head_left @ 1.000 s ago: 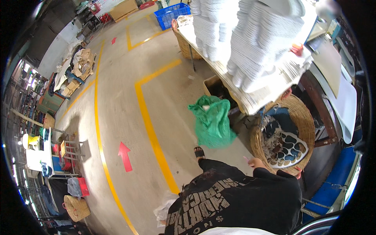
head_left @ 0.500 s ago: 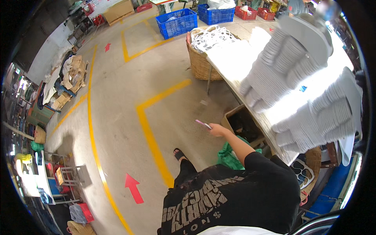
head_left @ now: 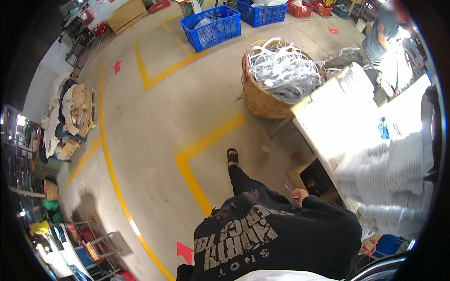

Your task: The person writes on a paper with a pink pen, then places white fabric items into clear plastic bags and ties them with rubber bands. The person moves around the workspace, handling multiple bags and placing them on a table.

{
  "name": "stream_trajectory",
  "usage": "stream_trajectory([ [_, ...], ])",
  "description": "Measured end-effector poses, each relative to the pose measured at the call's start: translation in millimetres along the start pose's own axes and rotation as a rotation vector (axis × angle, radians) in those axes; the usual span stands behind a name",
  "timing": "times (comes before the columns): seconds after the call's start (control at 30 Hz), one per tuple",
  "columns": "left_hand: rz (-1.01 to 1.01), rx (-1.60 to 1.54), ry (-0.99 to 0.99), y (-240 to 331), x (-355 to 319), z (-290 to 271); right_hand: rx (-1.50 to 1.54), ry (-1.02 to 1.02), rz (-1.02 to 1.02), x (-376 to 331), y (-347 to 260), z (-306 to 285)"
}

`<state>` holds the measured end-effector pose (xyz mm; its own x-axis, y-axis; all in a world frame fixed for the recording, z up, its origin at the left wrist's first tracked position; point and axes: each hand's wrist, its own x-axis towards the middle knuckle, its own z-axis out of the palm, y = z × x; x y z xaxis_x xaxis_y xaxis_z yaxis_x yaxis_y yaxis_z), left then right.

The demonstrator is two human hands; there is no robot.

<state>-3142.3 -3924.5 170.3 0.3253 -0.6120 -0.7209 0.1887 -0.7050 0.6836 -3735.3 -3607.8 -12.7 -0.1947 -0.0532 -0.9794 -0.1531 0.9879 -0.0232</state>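
My right hand [head_left: 299,195] is closed round a slim pink stick-like object [head_left: 288,188], only its thin end showing past the fingers. What kind of tool it is, I cannot make out. The hand hangs low beside the work table [head_left: 316,140], close to an open brown box [head_left: 296,178] below the tabletop. Stacks of flat white-grey cut pieces [head_left: 398,168] stand on the table to the right. My left hand is out of sight; just a bit of dark sleeve [head_left: 184,271] shows at the lower left.
A wicker basket [head_left: 262,100] heaped with white strips [head_left: 281,65] stands at the table's far end. Blue crates [head_left: 211,35] and red crates [head_left: 298,9] are farther off. Yellow lines [head_left: 186,180] mark the floor. Another person [head_left: 378,40] is at the far right.
My right hand has drawn back toward my body, still with the pink object. One foot has stepped ahead, and the basket and table now appear nearer. The other person has come into fuller view.
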Motion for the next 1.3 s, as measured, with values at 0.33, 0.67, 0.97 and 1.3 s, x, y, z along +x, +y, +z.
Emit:
stream_trajectory([
  [0.33,-0.071,0.114,-0.099,146,139,334,-0.067,0.549,-0.656,29,-472,-343],
  [0.67,-0.07,0.305,-0.301,313,319,708,0.298,0.563,-0.638,72,-669,-533],
  [0.97,-0.109,0.282,-0.456,469,369,1016,0.416,-0.033,-0.009,120,-608,-508],
  [1.3,0.048,0.183,-0.671,635,398,1388,0.355,-0.014,-0.202,193,-787,-733],
])
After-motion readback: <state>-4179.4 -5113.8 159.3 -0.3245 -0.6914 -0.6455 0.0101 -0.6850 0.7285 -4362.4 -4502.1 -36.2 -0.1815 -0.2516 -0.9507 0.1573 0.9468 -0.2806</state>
